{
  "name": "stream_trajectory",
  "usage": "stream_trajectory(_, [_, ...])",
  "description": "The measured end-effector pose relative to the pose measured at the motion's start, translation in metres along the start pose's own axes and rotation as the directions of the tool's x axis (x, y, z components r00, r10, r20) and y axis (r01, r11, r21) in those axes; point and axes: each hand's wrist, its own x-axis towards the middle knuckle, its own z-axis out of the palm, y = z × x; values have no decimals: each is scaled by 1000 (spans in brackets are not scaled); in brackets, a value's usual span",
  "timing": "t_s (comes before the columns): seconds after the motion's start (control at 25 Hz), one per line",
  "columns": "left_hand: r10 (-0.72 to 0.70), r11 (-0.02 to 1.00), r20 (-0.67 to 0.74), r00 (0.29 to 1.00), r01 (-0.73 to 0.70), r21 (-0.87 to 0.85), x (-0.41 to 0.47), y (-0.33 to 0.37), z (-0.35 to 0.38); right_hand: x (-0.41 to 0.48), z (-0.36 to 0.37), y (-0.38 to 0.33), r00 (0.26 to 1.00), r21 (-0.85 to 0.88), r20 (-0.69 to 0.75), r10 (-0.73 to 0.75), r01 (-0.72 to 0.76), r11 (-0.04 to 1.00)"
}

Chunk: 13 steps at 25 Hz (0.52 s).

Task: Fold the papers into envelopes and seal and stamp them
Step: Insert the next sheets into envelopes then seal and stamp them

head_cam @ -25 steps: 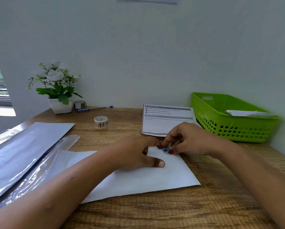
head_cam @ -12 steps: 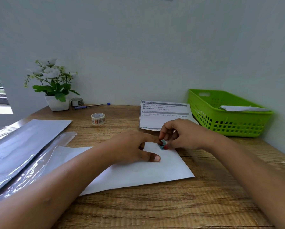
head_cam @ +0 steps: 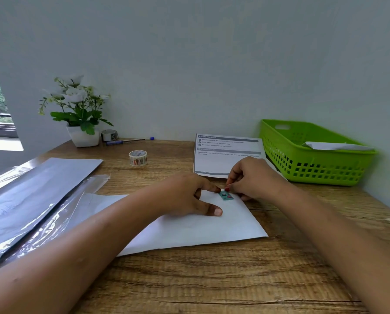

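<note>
A white folded envelope [head_cam: 200, 230] lies flat on the wooden table [head_cam: 212, 279] in front of me. A small teal stamp sticker [head_cam: 226, 195] sits near its upper right corner. My left hand [head_cam: 187, 196] presses the envelope down, thumb flat on the paper and index fingertip touching the stamp's left edge. My right hand [head_cam: 255, 177] has curled fingers and pinches the stamp's upper edge with its fingertips. The left part of the envelope is hidden under my left forearm.
A green basket [head_cam: 280, 155] at the right holds a white folded paper [head_cam: 334, 146]. A printed instruction sheet [head_cam: 221, 162] lies behind my hands. Further back are a patterned tape roll [head_cam: 138, 157], a pen [head_cam: 128, 141] and a potted plant [head_cam: 81, 114]. Plastic sleeves [head_cam: 31, 189] cover the left.
The stamp, mostly hidden between my fingertips before, now lies flat and plainly visible on the envelope. My right fingers have drawn back to its upper edge. My left hand stays pressed down.
</note>
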Motion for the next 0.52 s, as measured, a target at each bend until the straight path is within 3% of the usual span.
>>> stream_trajectory(0.28, [-13, 999, 9, 1000, 13, 45, -3, 6, -3, 2, 1, 0, 998, 94, 9, 67, -68, 993])
stream_trajectory(0.52, [-48, 997, -34, 998, 51, 66, -2, 8, 1, 1, -18, 8, 966, 184, 252, 58, -107, 977])
